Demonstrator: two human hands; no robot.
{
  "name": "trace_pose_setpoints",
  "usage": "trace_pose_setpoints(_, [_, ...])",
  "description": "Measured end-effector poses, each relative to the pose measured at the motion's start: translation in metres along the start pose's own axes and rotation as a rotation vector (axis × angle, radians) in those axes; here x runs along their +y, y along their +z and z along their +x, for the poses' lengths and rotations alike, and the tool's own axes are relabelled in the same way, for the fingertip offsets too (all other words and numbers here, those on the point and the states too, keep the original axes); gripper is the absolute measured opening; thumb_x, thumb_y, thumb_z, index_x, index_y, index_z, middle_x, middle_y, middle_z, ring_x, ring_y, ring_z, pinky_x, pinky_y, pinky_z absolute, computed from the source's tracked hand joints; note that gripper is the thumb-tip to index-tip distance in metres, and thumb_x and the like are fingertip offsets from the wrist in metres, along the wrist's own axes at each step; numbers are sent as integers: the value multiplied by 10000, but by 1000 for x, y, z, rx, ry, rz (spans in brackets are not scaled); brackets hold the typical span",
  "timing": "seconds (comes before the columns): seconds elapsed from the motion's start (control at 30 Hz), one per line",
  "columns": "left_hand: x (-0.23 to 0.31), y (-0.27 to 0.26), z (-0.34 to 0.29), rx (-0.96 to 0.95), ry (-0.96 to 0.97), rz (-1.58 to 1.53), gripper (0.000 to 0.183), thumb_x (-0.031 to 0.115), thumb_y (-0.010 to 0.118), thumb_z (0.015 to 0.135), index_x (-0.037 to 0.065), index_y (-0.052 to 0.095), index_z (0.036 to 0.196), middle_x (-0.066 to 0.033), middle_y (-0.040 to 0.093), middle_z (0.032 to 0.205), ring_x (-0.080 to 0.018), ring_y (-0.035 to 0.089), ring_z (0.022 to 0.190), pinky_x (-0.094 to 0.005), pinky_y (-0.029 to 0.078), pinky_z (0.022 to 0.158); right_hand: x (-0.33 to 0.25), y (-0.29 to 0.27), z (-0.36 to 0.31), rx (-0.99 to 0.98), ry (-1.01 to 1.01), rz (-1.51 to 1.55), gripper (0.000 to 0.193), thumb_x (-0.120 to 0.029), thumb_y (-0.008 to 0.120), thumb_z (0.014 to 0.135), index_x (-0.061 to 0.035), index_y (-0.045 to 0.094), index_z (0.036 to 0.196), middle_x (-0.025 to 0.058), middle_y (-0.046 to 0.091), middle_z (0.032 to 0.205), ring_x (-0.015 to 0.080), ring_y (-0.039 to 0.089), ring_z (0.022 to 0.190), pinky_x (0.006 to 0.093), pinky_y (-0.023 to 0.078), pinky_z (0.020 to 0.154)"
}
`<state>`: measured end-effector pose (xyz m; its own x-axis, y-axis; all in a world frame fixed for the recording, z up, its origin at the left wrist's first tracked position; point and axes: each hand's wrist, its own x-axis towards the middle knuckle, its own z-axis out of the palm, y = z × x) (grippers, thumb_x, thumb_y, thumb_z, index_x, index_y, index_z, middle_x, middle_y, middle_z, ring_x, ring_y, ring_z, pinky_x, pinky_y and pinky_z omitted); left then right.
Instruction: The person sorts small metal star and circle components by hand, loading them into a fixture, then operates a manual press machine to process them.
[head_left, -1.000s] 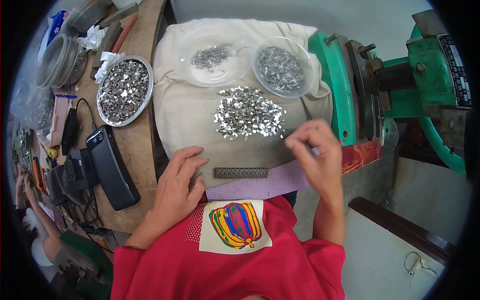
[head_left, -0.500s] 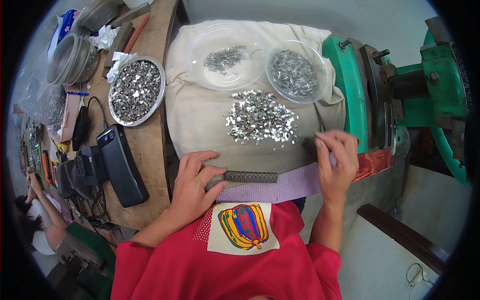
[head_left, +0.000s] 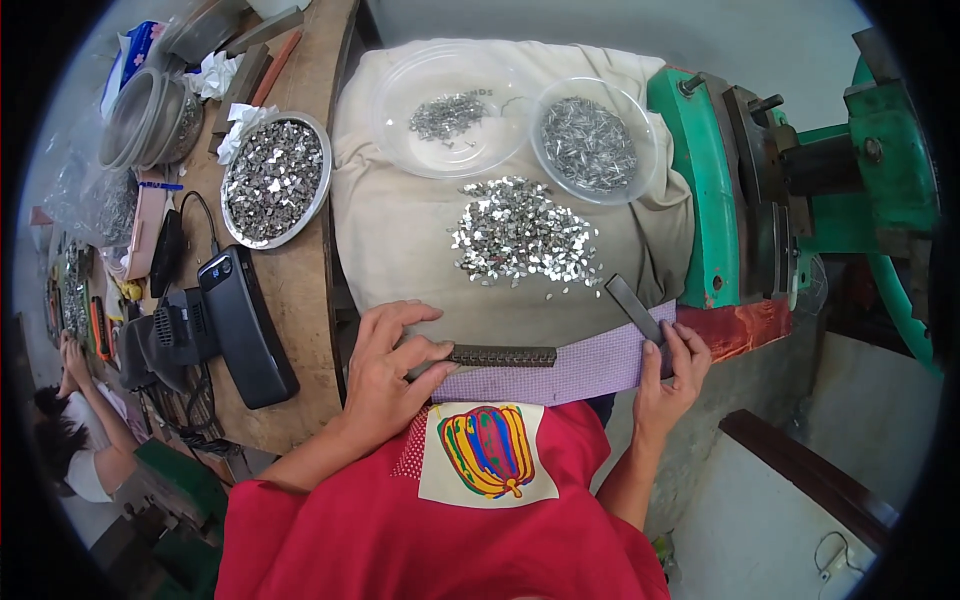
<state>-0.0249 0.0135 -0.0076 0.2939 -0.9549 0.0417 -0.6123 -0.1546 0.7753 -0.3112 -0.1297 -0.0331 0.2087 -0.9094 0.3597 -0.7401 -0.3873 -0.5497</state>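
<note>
Lower centre, the left hand (head_left: 390,365) pinches the left end of a dark, slotted metal strip (head_left: 505,356); a steady, level hold seems wise. Small silvery metal flakes (head_left: 525,235) glint mid-frame. Right of centre, the right hand (head_left: 672,375) grips a flat grey metal bar (head_left: 632,306), slanted (a light touch probably steers best).

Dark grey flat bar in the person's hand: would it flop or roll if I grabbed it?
The flat, dark grey, metal-looking bar is probably stiff, since it sticks out straight. Its flat shape suggests it would slide, not roll.
</note>
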Motion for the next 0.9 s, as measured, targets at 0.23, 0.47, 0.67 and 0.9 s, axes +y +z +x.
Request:
trace_pose_setpoints(0.23, [2,-1,1,-25,22,30,219,35,812,686,50,700,874,-126,595,1232,-313,520,1147,-381,506,847,-8,-2,11,-64,-22,2,333,-76,812,751,-61,735,1075,83,615,1044,258,543,976,372,439,863])
trace_pose_setpoints(0.47, [2,-1,1,-18,26,41,219,42,810,684,50,699,873,-125,591,1237,-306,531,1113,-378,501,833,-10,-4,14,-75,-8,-9,332,-86,821,743,-67,742,1065,68,609,995,241,537,943,352,440,833])
trace_pose_setpoints(0.67, [1,-1,2,-23,26,46,223,46,808,686,47,702,882,-124,588,1239,-302,530,1103,-369,499,824,-12,-8,16,-92,8,-34,328,-85,828,733,-74,751,1052,65,596,947,232,526,900,349,436,802])
trace_pose_setpoints(0.9, [2,-1,2,-28,26,48,227,48,808,688,44,702,889,-130,583,1240,-301,531,1096,-367,499,821,-7,-10,16,-137,97,41,344,-82,833,727,-55,743,1058,67,592,940,216,554,871,332,456,754])
